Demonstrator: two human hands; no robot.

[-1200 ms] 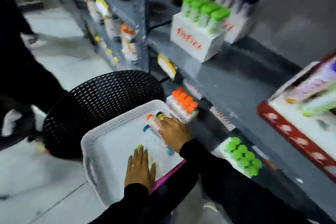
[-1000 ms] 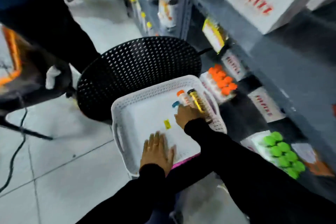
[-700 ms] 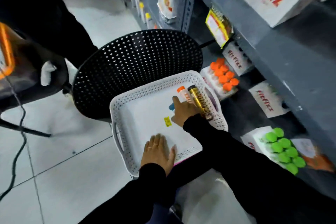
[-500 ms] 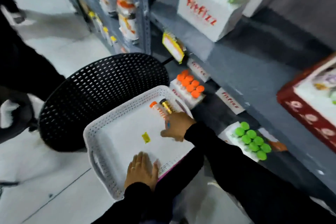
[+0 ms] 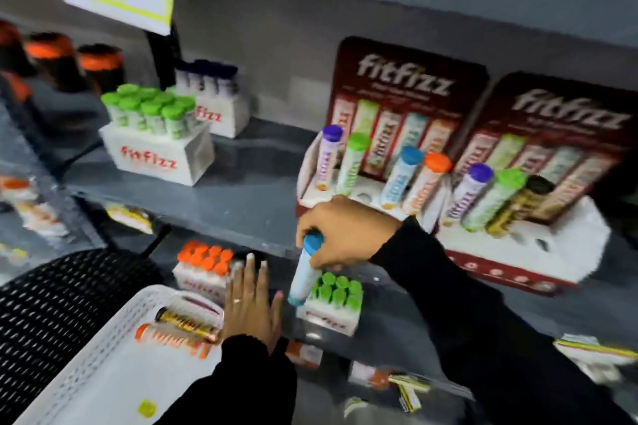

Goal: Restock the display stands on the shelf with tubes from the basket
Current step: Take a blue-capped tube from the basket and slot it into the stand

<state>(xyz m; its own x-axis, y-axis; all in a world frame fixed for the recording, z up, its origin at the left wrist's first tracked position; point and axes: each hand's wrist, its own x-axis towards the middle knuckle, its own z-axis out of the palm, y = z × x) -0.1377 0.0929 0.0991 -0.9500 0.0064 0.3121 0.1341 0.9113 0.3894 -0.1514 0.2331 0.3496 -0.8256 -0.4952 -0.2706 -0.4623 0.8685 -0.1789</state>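
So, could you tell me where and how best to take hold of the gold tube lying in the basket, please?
Grip the gold tube across its middle, fingers coming from above. It lies flat in the white basket, touching the orange tube, and the left hand covers its right end, so the barrel's top is likely the clearest approach.

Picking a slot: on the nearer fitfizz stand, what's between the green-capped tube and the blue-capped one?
Head view: an empty hole in the white base; no tube between green-capped tube and blue-capped tube.

Bare shelf (image 5: pixel 248 197) between white box (image 5: pixel 157 155) and left display stand (image 5: pixel 373 162); tubes (image 5: pixel 402 176) crowding its holes.
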